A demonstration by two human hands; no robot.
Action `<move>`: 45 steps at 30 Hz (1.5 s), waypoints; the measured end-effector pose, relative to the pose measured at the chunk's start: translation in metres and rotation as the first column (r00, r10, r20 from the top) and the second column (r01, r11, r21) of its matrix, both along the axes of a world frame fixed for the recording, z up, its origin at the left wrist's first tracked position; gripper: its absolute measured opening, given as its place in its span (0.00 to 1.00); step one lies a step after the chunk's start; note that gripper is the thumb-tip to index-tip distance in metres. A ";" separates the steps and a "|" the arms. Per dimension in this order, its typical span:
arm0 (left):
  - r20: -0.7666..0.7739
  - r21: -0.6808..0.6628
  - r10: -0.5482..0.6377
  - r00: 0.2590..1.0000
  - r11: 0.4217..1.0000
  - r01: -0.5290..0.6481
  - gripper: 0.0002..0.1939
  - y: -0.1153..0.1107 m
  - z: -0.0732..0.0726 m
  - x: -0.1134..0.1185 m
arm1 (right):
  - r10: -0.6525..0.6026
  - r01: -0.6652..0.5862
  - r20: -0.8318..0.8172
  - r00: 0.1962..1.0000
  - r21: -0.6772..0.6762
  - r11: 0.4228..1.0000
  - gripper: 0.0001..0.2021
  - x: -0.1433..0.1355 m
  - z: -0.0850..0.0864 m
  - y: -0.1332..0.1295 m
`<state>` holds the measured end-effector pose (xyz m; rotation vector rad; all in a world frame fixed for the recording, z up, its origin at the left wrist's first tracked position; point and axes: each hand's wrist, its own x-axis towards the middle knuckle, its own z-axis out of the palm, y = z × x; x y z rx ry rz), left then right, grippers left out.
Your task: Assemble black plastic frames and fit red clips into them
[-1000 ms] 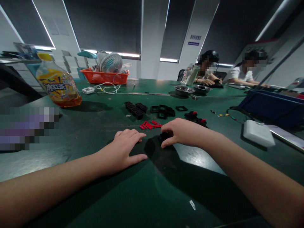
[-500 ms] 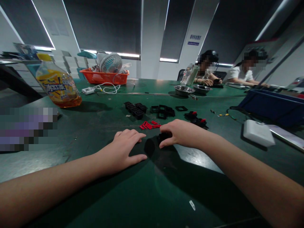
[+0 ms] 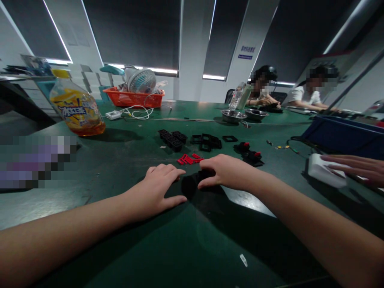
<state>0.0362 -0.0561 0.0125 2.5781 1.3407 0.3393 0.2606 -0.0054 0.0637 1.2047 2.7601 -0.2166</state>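
My right hand [image 3: 217,172] curls its thumb and fingers round a small black part [image 3: 205,175], which is mostly hidden beneath the palm. Left of it, my left hand [image 3: 162,186] rests over the green table [image 3: 186,240] with thumb and fingers apart and nothing between them. Just beyond the hands lie several small red pieces [image 3: 189,159]. Behind these sit a cluster of black blocks [image 3: 172,140] and a pile of black square frames [image 3: 206,141]. Black parts with red tips [image 3: 252,157] lie beyond my right forearm.
Another person's hand [image 3: 357,166] is on a white box [image 3: 325,170] at the right, near a blue bin [image 3: 345,136]. A tea bottle [image 3: 78,108] stands left. Farther back are a red basket [image 3: 135,99] and metal bowls [image 3: 233,116]. Two people sit at the far right.
Another person's hand has come in from the right onto the white box. My right hand has shifted slightly left with the black part; my left hand is nearly unchanged.
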 end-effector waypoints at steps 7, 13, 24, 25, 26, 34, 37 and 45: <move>-0.009 -0.011 -0.008 1.000 1.000 0.008 0.28 0.000 0.000 0.001 | -0.021 0.021 -0.021 1.000 0.007 1.000 0.21 -0.007 0.000 -0.007; -0.016 0.000 -0.006 1.000 1.000 0.006 0.27 0.000 0.000 0.001 | -0.019 0.019 -0.068 0.998 0.005 1.000 0.22 -0.012 -0.007 -0.008; -0.018 0.005 -0.005 1.000 1.000 0.005 0.26 0.001 -0.002 0.000 | 0.024 -0.039 -0.144 0.989 -0.100 0.994 0.20 -0.007 -0.003 -0.010; -0.014 0.004 -0.006 1.000 1.000 0.006 0.26 0.000 -0.002 0.000 | 0.025 -0.042 -0.150 0.988 -0.113 0.993 0.19 -0.005 -0.001 -0.010; -0.008 0.003 -0.006 1.000 1.000 0.006 0.26 0.000 -0.002 0.000 | 0.026 -0.045 -0.155 0.988 -0.121 0.992 0.17 -0.004 0.000 -0.010; 0.025 0.024 -0.022 0.999 0.999 0.021 0.24 0.000 -0.002 -0.002 | 0.088 -0.111 -0.177 0.980 -0.128 0.986 0.07 0.000 0.001 -0.009; 0.018 0.017 -0.021 1.000 1.000 0.021 0.23 0.000 -0.002 -0.002 | 0.094 -0.120 -0.188 0.978 -0.131 0.984 0.07 -0.001 0.000 -0.009; -0.009 0.006 -0.017 1.000 1.000 0.017 0.22 0.001 -0.001 0.000 | 0.102 -0.135 -0.227 0.969 -0.135 0.982 0.10 -0.007 -0.005 -0.009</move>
